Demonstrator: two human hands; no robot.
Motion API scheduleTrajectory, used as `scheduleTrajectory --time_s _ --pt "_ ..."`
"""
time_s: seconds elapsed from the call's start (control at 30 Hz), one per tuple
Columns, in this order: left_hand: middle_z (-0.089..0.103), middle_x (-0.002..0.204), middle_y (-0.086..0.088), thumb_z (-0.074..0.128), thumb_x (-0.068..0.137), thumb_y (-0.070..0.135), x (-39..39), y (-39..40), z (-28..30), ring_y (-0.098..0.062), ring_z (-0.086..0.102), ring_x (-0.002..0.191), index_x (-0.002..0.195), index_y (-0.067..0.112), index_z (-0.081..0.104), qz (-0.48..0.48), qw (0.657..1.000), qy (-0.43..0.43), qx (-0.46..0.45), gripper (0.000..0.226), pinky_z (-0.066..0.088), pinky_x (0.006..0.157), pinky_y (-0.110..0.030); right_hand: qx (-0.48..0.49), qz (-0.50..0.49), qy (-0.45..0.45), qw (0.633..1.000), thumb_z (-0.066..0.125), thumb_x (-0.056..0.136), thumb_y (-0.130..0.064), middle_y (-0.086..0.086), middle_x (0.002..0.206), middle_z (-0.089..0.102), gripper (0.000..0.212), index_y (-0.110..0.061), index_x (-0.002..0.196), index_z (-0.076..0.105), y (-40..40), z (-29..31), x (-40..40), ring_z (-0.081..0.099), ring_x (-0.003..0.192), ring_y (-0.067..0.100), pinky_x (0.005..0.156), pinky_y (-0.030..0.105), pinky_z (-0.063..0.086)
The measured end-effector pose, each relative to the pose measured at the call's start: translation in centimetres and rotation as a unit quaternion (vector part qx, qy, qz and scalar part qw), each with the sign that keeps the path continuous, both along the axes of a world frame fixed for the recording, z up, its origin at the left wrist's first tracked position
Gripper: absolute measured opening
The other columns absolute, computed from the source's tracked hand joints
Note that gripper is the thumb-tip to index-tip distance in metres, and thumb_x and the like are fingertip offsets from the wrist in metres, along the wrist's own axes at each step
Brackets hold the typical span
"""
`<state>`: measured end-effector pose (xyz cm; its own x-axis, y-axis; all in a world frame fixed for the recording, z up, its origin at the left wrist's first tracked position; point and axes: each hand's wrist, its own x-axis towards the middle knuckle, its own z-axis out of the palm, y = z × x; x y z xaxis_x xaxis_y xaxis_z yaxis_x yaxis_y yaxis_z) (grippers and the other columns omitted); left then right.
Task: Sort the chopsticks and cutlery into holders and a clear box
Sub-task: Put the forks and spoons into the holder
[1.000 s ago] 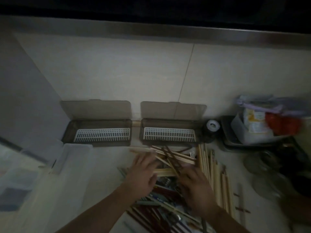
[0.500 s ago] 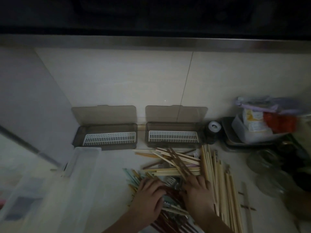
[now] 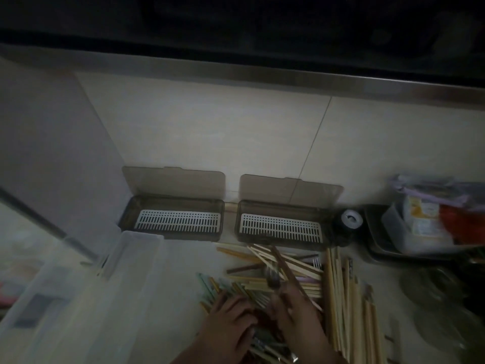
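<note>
the right hand (image 3: 296, 315) lies on a heap of chopsticks (image 3: 283, 269), its fingers pinching a dark fork (image 3: 273, 278) whose tines point up toward the wall. the left hand (image 3: 231, 321) rests on the near side of the same heap — fingers curled down into the sticks, though whether they grip one is too dim to tell. behind the heap stand two dark holders, lids up: the left holder (image 3: 173, 222) and the right holder (image 3: 282, 228). left of the heap sits a clear box (image 3: 78, 298). to its right — a long row of pale chopsticks (image 3: 349, 306).
</note>
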<state>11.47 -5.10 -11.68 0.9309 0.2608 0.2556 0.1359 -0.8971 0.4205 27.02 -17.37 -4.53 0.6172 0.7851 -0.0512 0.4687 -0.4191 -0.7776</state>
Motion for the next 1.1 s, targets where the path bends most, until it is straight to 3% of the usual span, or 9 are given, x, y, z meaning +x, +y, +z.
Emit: scheduleTrajectory --time_s 0.07,0.2,0.3,0.43,0.53,0.6,0.7,0.83,1.1 --pt "0.058 0.113 0.019 0.064 0.081 0.044 0.2 0.0 -0.2 -0.008 0.052 0.116 0.095 0.039 0.062 0.0 1.0 -0.001 -0.007 0.016 0.03 0.107 -0.032 0.034 -0.02 0.036 0.999 0.041 0.096 -0.042 -0.005 0.068 0.062 0.02 -0.027 0.095 0.054 1.5 1.1 1.4 0.06 0.06 0.009 0.056 0.032 0.048" --pt "0.055 0.117 0.021 0.064 0.082 0.047 0.2 -0.1 -0.9 -0.007 0.053 0.119 0.096 0.042 0.059 0.011 1.0 0.024 -0.004 0.017 0.038 0.109 -0.038 -0.052 -0.049 -0.256 0.964 0.036 0.1 -0.037 -0.005 0.084 0.062 0.025 -0.031 0.097 0.06 4.9 2.4 8.1 0.06 0.072 0.017 0.06 0.031 0.046" --pt "0.053 0.117 0.02 0.063 0.079 0.05 0.3 -0.5 -0.6 -0.008 0.052 0.118 0.095 0.042 0.06 0.027 0.999 0.046 -0.006 0.018 0.04 0.107 -0.04 -0.195 0.007 -0.36 0.912 0.024 0.095 -0.04 0.003 0.095 0.061 0.044 -0.027 0.101 0.066 6.8 1.8 12.6 0.058 0.085 0.027 0.071 0.035 0.043" --pt "0.052 0.119 0.017 0.062 0.085 0.045 0.2 -0.9 -0.3 -0.011 0.05 0.118 0.097 0.039 0.061 0.036 0.999 0.037 -0.007 0.014 0.032 0.109 -0.042 -0.311 0.093 -0.302 0.897 0.022 0.1 -0.05 0.004 0.123 0.052 0.045 -0.032 0.124 0.056 8.1 0.9 14.9 0.044 0.115 0.027 0.095 0.04 0.034" --pt "0.051 0.121 0.016 0.059 0.088 0.042 0.1 -1.1 -0.2 -0.012 0.049 0.12 0.099 0.039 0.06 0.041 0.999 0.035 -0.008 0.012 0.033 0.111 -0.044 -0.332 0.154 -0.237 0.9 0.001 0.088 -0.07 0.004 0.126 0.053 0.076 -0.031 0.123 0.056 8.4 0.1 15.0 0.045 0.118 0.029 0.101 0.043 0.036" --pt "0.052 0.121 0.014 0.056 0.091 0.041 0.0 -1.1 -0.3 -0.014 0.048 0.122 0.101 0.038 0.06 0.041 0.999 0.031 -0.009 0.01 0.031 0.112 -0.043 -0.31 0.123 -0.207 0.919 0.011 0.087 -0.069 0.001 0.121 0.059 0.069 -0.031 0.117 0.059 7.7 -0.6 14.5 0.049 0.116 0.029 0.101 0.045 0.038" --pt "0.054 0.123 0.013 0.054 0.093 0.04 0.0 -1.3 -0.3 -0.015 0.047 0.124 0.102 0.036 0.06 0.045 0.999 0.03 -0.002 0.012 0.027 0.111 -0.042 -0.239 0.028 -0.291 0.926 0.032 0.094 -0.053 0.0 0.117 0.061 0.046 -0.026 0.114 0.063 6.1 -0.1 12.5 0.048 0.117 0.029 0.102 0.046 0.033" --pt "0.053 0.124 0.014 0.054 0.093 0.039 0.0 -1.5 -0.2 -0.013 0.044 0.127 0.1 0.036 0.06 0.059 0.998 0.031 -0.009 0.01 0.026 0.111 -0.043 -0.094 0.025 -0.343 0.934 0.046 0.083 -0.039 -0.005 0.085 0.063 0.023 -0.027 0.079 0.066 1.8 1.0 6.7 0.055 0.086 0.022 0.072 0.034 0.043" --pt "0.053 0.123 0.017 0.056 0.091 0.036 0.0 -1.4 -0.2 -0.011 0.042 0.133 0.099 0.037 0.058 0.06 0.998 0.03 -0.019 0.009 0.025 0.11 -0.038 -0.285 0.079 -0.314 0.902 0.075 0.044 -0.056 -0.013 0.072 0.064 0.035 -0.04 0.075 0.072 -5.2 -2.0 1.1 0.061 0.077 0.02 0.058 0.035 0.048"
